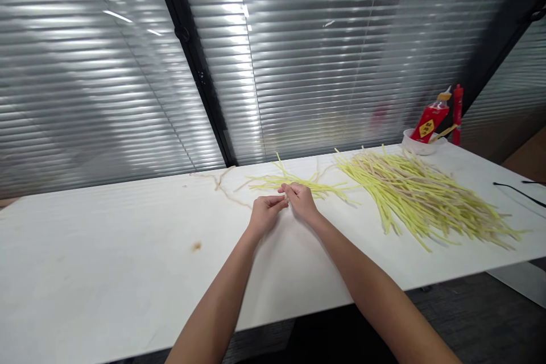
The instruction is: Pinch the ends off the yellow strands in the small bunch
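Observation:
My left hand (266, 213) and my right hand (300, 200) meet above the white table, fingertips pinched close together. Between them shows a small pale bit of what looks like a beige pipe cleaner (286, 198); the fingers hide most of it. Just beyond my hands lies a small loose bunch of yellow pipe cleaners (326, 187) with a few beige ones among them. To the left, a bent, twisted beige pipe cleaner (218, 183) rests on the table, one strand running toward my left hand.
A large pile of yellow and beige pipe cleaners (426, 199) spreads over the right side of the white table (128, 273). Behind it, a clear plastic bowl (420, 147) holds a red bottle (430, 120); a red tube (458, 114) stands beside it. Glasses (518, 190) lie at the right edge.

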{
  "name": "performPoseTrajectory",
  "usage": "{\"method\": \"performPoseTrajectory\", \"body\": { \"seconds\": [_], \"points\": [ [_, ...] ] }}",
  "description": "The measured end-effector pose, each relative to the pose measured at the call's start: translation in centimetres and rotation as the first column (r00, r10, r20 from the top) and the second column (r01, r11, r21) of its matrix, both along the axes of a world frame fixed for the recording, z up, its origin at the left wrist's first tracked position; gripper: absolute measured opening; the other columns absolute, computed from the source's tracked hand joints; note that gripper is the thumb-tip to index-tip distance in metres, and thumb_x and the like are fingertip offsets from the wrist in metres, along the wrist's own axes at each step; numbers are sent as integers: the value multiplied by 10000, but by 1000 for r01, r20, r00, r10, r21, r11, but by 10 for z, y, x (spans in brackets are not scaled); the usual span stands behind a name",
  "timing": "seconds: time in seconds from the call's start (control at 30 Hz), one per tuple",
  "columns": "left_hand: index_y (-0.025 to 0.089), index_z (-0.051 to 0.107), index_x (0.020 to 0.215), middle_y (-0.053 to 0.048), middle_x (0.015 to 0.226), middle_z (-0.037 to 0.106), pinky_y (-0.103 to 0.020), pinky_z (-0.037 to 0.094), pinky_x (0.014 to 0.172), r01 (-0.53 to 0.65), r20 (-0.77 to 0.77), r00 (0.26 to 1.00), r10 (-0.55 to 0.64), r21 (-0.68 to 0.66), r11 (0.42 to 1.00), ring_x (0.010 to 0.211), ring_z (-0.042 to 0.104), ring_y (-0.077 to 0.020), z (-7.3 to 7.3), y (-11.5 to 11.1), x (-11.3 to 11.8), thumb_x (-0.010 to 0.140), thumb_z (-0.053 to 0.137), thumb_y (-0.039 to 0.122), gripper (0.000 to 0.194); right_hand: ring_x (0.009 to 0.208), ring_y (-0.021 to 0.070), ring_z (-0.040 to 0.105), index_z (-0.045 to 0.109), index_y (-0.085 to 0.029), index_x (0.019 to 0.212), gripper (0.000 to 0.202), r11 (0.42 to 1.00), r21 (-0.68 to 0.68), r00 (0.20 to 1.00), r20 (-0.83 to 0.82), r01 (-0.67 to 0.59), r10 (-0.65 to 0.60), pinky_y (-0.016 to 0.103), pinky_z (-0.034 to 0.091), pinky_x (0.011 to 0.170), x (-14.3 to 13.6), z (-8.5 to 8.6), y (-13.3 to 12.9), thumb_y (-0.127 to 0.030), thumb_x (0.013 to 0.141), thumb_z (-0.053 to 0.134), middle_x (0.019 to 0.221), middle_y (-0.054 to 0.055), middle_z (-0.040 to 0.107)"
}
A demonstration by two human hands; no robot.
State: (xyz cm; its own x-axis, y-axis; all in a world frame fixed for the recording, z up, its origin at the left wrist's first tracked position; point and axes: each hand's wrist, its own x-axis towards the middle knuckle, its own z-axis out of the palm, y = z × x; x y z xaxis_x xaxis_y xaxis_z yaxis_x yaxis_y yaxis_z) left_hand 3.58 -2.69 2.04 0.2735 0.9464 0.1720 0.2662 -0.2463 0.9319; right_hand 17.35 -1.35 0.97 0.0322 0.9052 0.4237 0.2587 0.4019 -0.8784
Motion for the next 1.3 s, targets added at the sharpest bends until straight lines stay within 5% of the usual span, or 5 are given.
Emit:
{"method": "performPoseTrajectory", "body": {
  "seconds": [0.37,0.5,0.63,0.83,1.3],
  "points": [
    [187,732,918,-32,904,728,-290,476,762,-13,-149,988,40,175,985,838,641,-202,-1,-4,3,818,546,366,276,714,173,615,683,-174,611,391,995,-72,993,-92,62,-69,275,433,715,3,7,-3,-441,834,502,687,35,677],
    [196,709,949,-63,1026,677,-315,470,862,-167,-149,958,244,399,902,964,606,-191,-4,5,-3,827,513,257,239,553,142,533,688,-166,623,433,985,-94,984,-94,142,-151,250,390,594,6,11,-3,-497,820,490,495,-15,551],
    [196,695,973,-81,1051,618,-350,472,850,-329,-306,814,494,459,825,960,584,-213,-5,14,-27,708,449,37,396,450,127,458,657,-180,546,462,977,-173,992,37,127,-122,250,328,514,9,9,-3,-529,802,494,394,-36,439],
    [218,711,892,-89,1101,624,-410,447,761,-327,-679,537,500,379,866,968,550,-303,-1,15,-52,615,498,35,395,454,135,464,589,-217,420,480,971,-127,875,468,202,-121,264,278,505,6,-4,-5,-550,764,559,401,6,490],
    [208,643,928,-92,989,636,-336,431,737,-273,-595,624,507,441,855,934,554,-248,2,14,-43,852,413,175,244,864,187,598,696,-226,937,220,997,5,756,652,77,-62,279,390,725,7,-3,-3,-203,816,514,940,57,685]
  ]
}}
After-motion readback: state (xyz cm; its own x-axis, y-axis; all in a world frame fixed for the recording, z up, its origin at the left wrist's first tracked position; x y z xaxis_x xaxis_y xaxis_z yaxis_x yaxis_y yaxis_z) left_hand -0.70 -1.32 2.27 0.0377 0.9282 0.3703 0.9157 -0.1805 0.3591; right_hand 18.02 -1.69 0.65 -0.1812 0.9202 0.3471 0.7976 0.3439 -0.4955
